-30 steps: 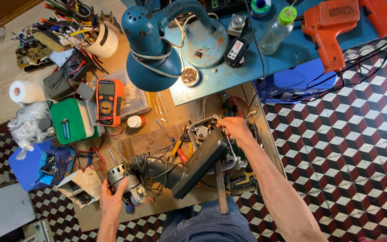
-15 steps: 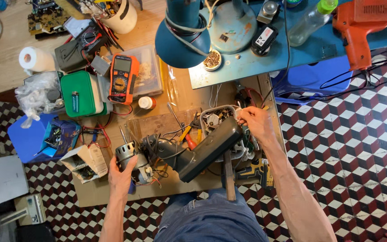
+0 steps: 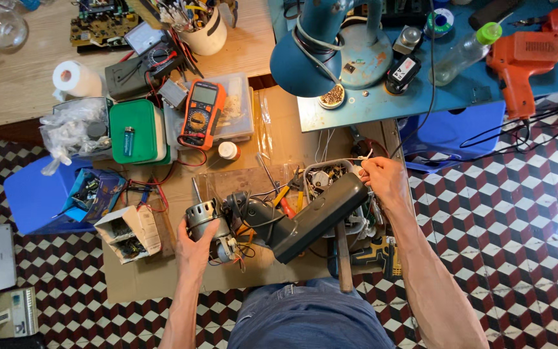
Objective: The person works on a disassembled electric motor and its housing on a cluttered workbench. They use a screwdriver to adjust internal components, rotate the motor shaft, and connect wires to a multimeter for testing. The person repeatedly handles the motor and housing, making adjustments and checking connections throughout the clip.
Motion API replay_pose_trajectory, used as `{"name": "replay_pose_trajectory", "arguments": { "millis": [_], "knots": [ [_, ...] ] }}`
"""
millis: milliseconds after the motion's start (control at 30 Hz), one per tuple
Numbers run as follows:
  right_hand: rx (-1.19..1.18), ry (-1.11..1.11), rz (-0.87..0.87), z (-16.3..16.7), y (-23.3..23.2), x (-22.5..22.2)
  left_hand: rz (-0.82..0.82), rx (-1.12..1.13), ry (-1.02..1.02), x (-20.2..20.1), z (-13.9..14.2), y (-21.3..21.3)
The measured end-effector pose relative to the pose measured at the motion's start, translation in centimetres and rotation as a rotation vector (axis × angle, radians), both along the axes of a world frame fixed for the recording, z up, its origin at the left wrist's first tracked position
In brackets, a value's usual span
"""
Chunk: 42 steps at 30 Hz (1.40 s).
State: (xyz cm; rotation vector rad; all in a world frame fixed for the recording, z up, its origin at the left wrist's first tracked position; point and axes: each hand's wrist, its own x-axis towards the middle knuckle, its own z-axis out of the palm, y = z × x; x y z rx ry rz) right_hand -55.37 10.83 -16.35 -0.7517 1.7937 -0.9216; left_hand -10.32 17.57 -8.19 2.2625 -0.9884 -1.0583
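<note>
My left hand [image 3: 196,243] grips a small round electric motor [image 3: 204,215] with a metal shaft, resting on a cardboard sheet [image 3: 143,278]. Wires run from the motor to a dark grey fan housing [image 3: 318,216] lying slantwise in front of me. My right hand [image 3: 382,181] is above the housing's far end, fingers pinched on thin white wires [image 3: 361,157] over a small tray of parts [image 3: 327,173]. Pliers with red and yellow handles [image 3: 283,197] lie between my hands.
An orange multimeter [image 3: 200,114] lies on a clear plastic box, next to a green-lidded box [image 3: 134,131]. A blue desk lamp [image 3: 311,55], a plastic bottle [image 3: 463,48] and an orange heat gun [image 3: 523,58] sit on a blue table. A hammer [image 3: 342,255] lies by my right forearm.
My right hand rose slightly and pinched the white wires above the housing. My left hand stays on the motor. The view has shifted a little.
</note>
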Motion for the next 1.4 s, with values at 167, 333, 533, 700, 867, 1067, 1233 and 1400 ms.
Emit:
{"name": "replay_pose_trajectory", "arguments": {
  "millis": [167,333,533,700,867,1067,1233,1400],
  "knots": [
    [-0.048,-0.09,-0.073,0.3,0.4,0.2,-0.001,0.004,0.022,0.3,0.1,0.1],
    [-0.007,-0.183,-0.155,-1.4,0.0,0.6,-0.007,0.018,0.029,0.5,0.5,0.1],
    [-0.012,-0.121,-0.251,-1.6,-0.2,1.8,-0.005,0.04,0.023,0.9,0.0,0.2],
    [-0.138,0.091,-0.234,-1.3,0.4,2.9,-0.059,0.002,-0.018,1.6,-0.3,0.3],
    [-0.08,0.131,-0.293,-0.8,0.1,3.3,-0.068,0.025,-0.031,1.9,-0.6,0.1],
    [-0.099,0.025,-0.295,0.2,0.0,3.9,-0.071,0.042,-0.078,2.0,0.0,0.0],
    [-0.033,-0.14,-0.074,0.9,0.0,2.4,0.007,0.064,0.05,1.7,0.2,0.1],
    [0.004,0.049,0.018,0.9,-0.3,2.7,-0.024,-0.112,-0.019,2.7,-1.6,0.4]
  ]
}}
